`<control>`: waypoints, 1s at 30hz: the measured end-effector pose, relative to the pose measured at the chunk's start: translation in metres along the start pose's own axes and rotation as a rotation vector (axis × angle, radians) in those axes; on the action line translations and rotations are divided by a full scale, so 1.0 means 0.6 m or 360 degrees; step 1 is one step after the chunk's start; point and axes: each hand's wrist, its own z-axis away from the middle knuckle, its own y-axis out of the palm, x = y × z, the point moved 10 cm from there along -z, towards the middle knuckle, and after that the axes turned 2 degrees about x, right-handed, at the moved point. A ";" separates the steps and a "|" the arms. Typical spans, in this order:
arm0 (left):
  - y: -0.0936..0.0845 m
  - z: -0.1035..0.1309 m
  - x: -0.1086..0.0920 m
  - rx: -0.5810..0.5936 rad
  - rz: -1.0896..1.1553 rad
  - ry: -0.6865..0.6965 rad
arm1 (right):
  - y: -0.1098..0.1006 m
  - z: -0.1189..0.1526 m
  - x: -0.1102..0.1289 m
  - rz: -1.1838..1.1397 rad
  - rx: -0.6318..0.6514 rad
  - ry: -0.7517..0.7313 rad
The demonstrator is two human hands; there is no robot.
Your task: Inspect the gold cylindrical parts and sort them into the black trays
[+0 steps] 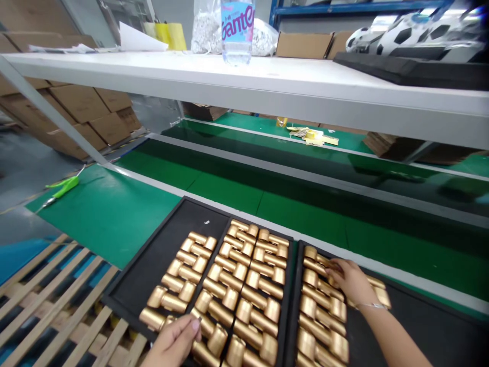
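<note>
Gold, T-shaped metal parts (pixel 263 298) lie interlocked in rows in a black tray (pixel 153 265). More of them (pixel 321 311) fill the left side of a second black tray (pixel 420 318) on the right. My right hand (pixel 353 285) reaches into that second tray, its fingers closed on a gold T-shaped part (pixel 323 261) in the far row. My left hand (pixel 175 341) is over the near edge of the first tray, beside the gold parts. Its thumb and fingers are pinched together; what they hold, if anything, is too small to make out.
A white shelf (pixel 171 69) spans above the green bench (pixel 103 204), carrying a water bottle (pixel 237 33) and wrapped footballs (pixel 405 38). A green air gun (pixel 64 187) lies on the bench at left. A wooden pallet (pixel 64 306) sits at lower left; cartons (pixel 80 102) are stacked behind.
</note>
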 end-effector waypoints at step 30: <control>-0.063 0.025 -0.007 -0.0139 0.0286 -0.0090 | 0.182 0.001 0.674 -0.0538 0.0132 -0.0699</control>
